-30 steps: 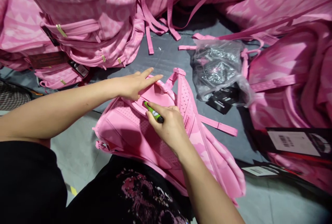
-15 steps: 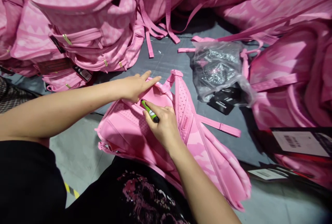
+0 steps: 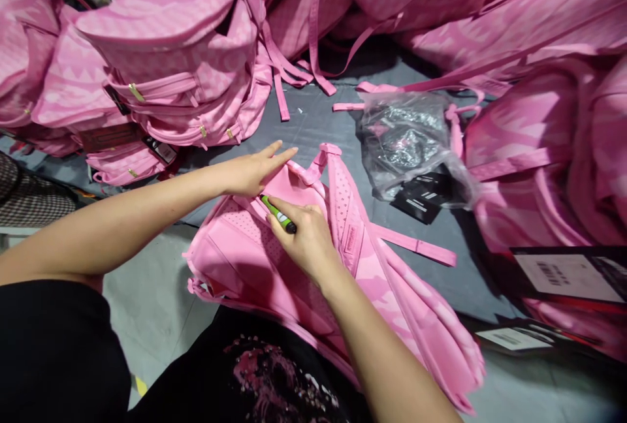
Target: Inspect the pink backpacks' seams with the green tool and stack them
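A pink backpack (image 3: 274, 266) lies back side up in front of me, partly over my lap, with its perforated straps and top loop showing. My left hand (image 3: 252, 172) rests flat on its upper edge, fingers stretched out and apart, holding nothing. In my right hand (image 3: 306, 234) is a green pen-shaped tool (image 3: 278, 215) with a black end and a pale label, gripped between thumb and fingers. The tool's far end touches or nearly touches the fabric just below my left hand. Whether a blade or tip sticks out there I cannot tell.
More pink backpacks (image 3: 171, 51) are piled at the back left and right (image 3: 519, 123) of the grey table surface (image 3: 313, 109). A clear plastic bag (image 3: 409, 142) with black tags (image 3: 421, 198) lies right of centre. Large labelled tags (image 3: 568, 273) hang at the right edge.
The view has shifted slightly, so the surroundings sit a little lower. My right hand and the green tool have moved slightly left along the backpack; my left hand keeps its flat pose.
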Demonstrator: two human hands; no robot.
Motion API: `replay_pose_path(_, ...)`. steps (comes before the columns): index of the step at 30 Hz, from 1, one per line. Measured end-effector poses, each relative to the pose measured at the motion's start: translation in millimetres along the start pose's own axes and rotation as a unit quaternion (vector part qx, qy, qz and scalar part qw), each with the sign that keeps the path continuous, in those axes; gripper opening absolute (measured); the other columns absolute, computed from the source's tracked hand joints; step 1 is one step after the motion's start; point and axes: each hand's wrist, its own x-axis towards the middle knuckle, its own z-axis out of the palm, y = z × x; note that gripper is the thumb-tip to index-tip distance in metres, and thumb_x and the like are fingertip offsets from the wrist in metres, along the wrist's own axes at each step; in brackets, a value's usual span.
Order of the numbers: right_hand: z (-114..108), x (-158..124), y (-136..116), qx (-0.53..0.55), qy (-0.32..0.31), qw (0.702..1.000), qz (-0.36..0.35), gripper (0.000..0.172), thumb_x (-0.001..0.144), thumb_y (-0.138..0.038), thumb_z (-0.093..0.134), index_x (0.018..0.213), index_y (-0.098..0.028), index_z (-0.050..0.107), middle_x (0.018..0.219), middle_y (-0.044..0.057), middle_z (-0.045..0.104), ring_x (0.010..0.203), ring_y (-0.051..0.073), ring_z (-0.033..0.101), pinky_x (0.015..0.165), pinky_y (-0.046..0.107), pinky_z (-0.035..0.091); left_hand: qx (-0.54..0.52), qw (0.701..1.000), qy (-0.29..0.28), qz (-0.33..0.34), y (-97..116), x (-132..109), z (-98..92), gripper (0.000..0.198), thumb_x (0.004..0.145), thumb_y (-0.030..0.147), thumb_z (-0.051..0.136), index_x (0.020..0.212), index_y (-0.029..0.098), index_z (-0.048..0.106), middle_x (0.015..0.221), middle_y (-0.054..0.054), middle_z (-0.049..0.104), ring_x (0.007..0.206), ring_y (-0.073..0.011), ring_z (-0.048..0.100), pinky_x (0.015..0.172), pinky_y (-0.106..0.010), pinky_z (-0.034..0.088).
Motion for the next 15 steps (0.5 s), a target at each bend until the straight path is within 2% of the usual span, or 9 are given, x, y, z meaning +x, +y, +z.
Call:
replay_pose_path(3,-2.0,-0.7,-1.9,-0.050,0.005,0.999,0.006,0.031,0.092,-0.020,0.062,0.122,-0.018,0.071,0.106,0.009,0.079,0.090,0.025,0.076,0.085,0.040,0.049,-0.015,1.000,-0.007,-0.021,0.7,-1.6,0.6,0.099,0.084,0.010,0.056,0.161,0.028,-0.004,0.169,-0.018,0.000,0.154,-0.0269,0.024,0.117,-0.034,0.036)
replay_pose_path(6,-0.7,-1.0,-1.8,-0.034,0.000,0.999,0.004,0.030,0.093,-0.019,0.061,0.120,-0.017,0.072,0.105,0.009,0.079,0.088,0.024,0.075,0.082,0.038,0.050,-0.006,0.999,-0.016,-0.033,3.6,-2.6,-1.4,0.098,0.085,0.010,0.057,0.161,0.028,-0.003,0.169,-0.019,0.003,0.152,-0.0290,0.030,0.116,-0.035,0.037)
replay_pose_path(10,2.6,-3.1,0.2,-0.026,0.013,1.000,0.002,0.032,0.093,-0.021,0.062,0.123,-0.018,0.071,0.108,0.007,0.079,0.088,0.024,0.075,0.082,0.038,0.051,-0.002,0.997,-0.067,-0.036,11.0,-1.2,-7.1,0.110,0.084,0.016,0.065,0.159,0.028,-0.014,0.169,-0.020,-0.003,0.150,-0.0307,0.033,0.115,-0.033,0.039)
replay_pose_path(12,2.9,-4.3,0.9,-0.030,0.027,0.999,0.007,0.032,0.093,-0.021,0.061,0.123,-0.017,0.071,0.106,0.007,0.079,0.086,0.024,0.075,0.081,0.038,0.050,0.020,0.995,-0.090,-0.049,15.9,1.2,-8.6,0.121,0.079,0.017,0.071,0.158,0.028,-0.020,0.168,-0.022,-0.006,0.147,-0.0345,0.038,0.111,-0.036,0.044)
replay_pose_path(15,0.8,-4.2,1.0,-0.008,0.016,1.000,0.017,0.032,0.093,-0.023,0.059,0.121,-0.018,0.072,0.101,0.007,0.080,0.083,0.022,0.074,0.077,0.034,0.051,0.074,0.990,-0.088,-0.079,21.7,4.7,-8.0,0.126,0.073,0.013,0.072,0.158,0.026,-0.020,0.166,-0.027,0.002,0.133,-0.0401,0.054,0.099,-0.042,0.052)
